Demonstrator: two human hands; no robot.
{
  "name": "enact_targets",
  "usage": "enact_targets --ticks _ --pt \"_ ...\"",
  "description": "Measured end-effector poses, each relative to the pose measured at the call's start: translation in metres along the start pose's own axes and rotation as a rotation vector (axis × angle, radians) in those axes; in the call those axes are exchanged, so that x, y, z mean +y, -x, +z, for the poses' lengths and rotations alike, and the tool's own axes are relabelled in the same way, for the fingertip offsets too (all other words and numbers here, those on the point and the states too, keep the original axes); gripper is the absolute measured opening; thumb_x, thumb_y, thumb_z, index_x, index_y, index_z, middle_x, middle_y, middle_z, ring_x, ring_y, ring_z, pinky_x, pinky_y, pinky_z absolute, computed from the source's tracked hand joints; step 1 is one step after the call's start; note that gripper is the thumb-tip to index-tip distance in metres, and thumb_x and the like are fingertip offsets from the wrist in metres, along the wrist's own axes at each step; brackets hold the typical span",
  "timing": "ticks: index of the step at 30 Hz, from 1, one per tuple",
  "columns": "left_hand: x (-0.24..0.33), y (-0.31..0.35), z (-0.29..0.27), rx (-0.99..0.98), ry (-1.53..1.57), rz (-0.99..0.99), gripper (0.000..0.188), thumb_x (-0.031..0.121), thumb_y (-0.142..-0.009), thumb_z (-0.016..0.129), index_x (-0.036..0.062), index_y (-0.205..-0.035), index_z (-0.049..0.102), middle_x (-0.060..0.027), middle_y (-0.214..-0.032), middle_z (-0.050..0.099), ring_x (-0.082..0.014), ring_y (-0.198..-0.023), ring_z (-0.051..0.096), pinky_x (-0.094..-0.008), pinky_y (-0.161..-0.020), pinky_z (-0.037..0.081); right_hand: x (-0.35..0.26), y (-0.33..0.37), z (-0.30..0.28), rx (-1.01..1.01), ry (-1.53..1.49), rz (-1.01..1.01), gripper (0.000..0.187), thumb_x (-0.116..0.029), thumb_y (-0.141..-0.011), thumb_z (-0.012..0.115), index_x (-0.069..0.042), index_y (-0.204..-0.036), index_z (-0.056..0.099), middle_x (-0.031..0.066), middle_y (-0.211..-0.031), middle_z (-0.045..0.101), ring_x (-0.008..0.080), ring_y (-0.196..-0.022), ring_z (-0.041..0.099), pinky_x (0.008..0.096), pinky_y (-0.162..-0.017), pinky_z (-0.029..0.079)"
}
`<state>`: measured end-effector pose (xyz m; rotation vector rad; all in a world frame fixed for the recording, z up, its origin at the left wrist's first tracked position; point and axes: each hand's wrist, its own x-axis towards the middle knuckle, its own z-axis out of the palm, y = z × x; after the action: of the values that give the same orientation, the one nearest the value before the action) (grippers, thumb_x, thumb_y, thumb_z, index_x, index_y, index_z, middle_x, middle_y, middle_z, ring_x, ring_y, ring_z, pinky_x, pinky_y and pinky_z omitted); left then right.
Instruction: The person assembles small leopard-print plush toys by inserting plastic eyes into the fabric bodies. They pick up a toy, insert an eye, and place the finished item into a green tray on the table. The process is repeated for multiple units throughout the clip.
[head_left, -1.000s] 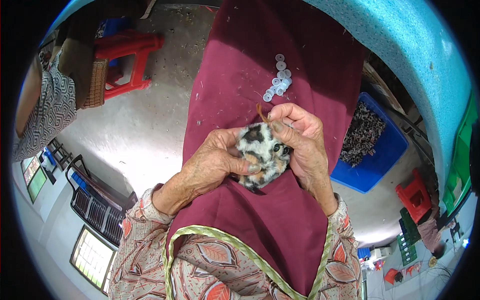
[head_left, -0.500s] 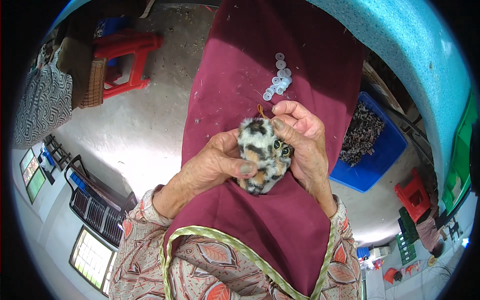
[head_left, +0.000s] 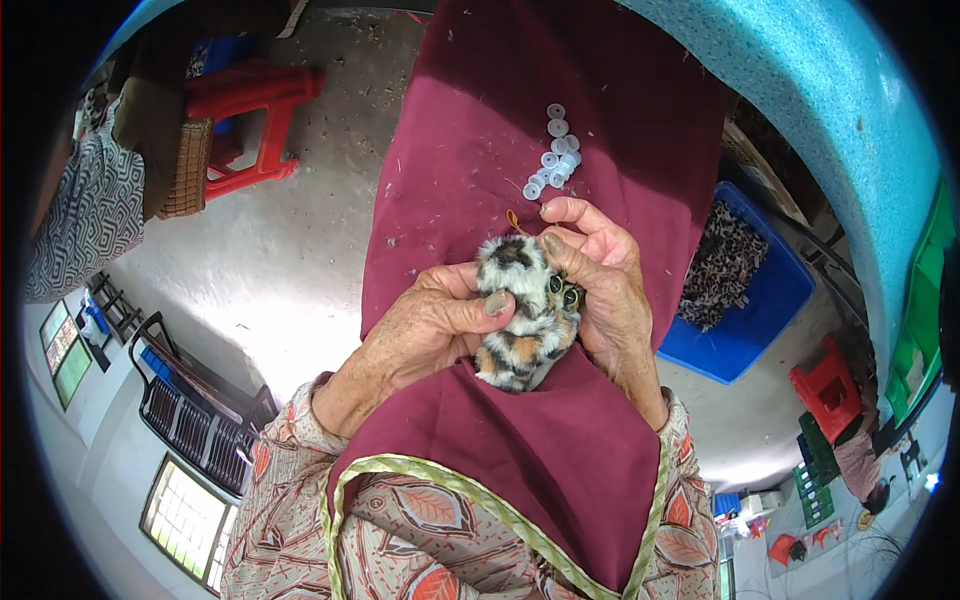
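Over my lap, a small furry toy animal [head_left: 522, 318] in white, black and orange patches is held between both hands. Two shiny round eyes show on its right side, and an orange loop [head_left: 514, 221] sticks up from its top. My left hand [head_left: 449, 308] grips the toy's left side, its thumb pressed on the fur. My right hand [head_left: 600, 277] pinches the upper right part near the eyes; what its fingertips cover is hidden. Several translucent plastic washers [head_left: 556, 160] lie on the maroon apron [head_left: 450, 150] beyond my hands.
A blue bin [head_left: 745, 330] with spotted furry pieces [head_left: 722, 265] stands to the right. Above it curves a speckled turquoise table edge [head_left: 830, 120]. A red stool [head_left: 268, 110] is at far left, close to a person in patterned cloth [head_left: 95, 210]. A dark metal bench [head_left: 190, 405] stands at left.
My left thumb has moved up the toy, uncovering more of its lower fur. The toy has turned slightly in my hands, and my right hand has shifted a little left.
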<state>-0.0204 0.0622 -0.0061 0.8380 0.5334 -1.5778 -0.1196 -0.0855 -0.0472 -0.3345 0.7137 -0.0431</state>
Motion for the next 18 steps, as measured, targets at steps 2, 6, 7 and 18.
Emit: enact_targets --ticks 2,6,7,18 --pt "0.001 0.000 0.003 0.014 0.038 -0.003 0.037 0.016 -0.087 0.066 -0.0038 -0.116 0.057 -0.0120 -0.105 0.066 -0.0206 -0.094 0.066 -0.0338 -0.084 0.054 -0.001 -0.001 0.000 0.005 0.002 0.010 0.029 0.000 -0.085 0.065 0.003 -0.109 0.050 0.0117 -0.084 0.067 0.0131 -0.073 0.065 0.0232 -0.064 0.054" --pt "0.004 -0.003 0.001 0.002 0.025 -0.008 0.040 0.017 -0.087 0.066 -0.0061 -0.117 0.055 -0.0135 -0.106 0.065 -0.0210 -0.095 0.065 -0.0338 -0.086 0.053 0.001 -0.003 -0.001 0.015 0.018 0.011 0.026 0.000 -0.086 0.063 0.002 -0.109 0.051 0.0108 -0.084 0.067 0.0125 -0.074 0.065 0.0236 -0.065 0.053" --pt "0.006 0.000 -0.001 -0.003 0.007 -0.015 0.040 0.018 -0.087 0.066 -0.0066 -0.117 0.055 -0.0139 -0.106 0.065 -0.0213 -0.095 0.065 -0.0340 -0.086 0.052 0.002 -0.003 0.000 0.020 0.020 0.007 0.025 0.000 -0.086 0.062 0.002 -0.109 0.051 0.0102 -0.084 0.067 0.0121 -0.075 0.065 0.0235 -0.065 0.053" --pt "0.014 0.010 -0.002 0.033 -0.038 0.155 0.043 0.006 -0.083 0.065 -0.0089 -0.121 0.052 -0.0168 -0.109 0.064 -0.0249 -0.098 0.064 -0.0351 -0.090 0.051 -0.096 0.021 0.030 0.079 1.058 -0.528 0.003 0.003 -0.082 0.062 0.003 -0.085 0.063 0.0055 -0.070 0.064 0.0096 -0.061 0.062 0.0207 -0.054 0.050"
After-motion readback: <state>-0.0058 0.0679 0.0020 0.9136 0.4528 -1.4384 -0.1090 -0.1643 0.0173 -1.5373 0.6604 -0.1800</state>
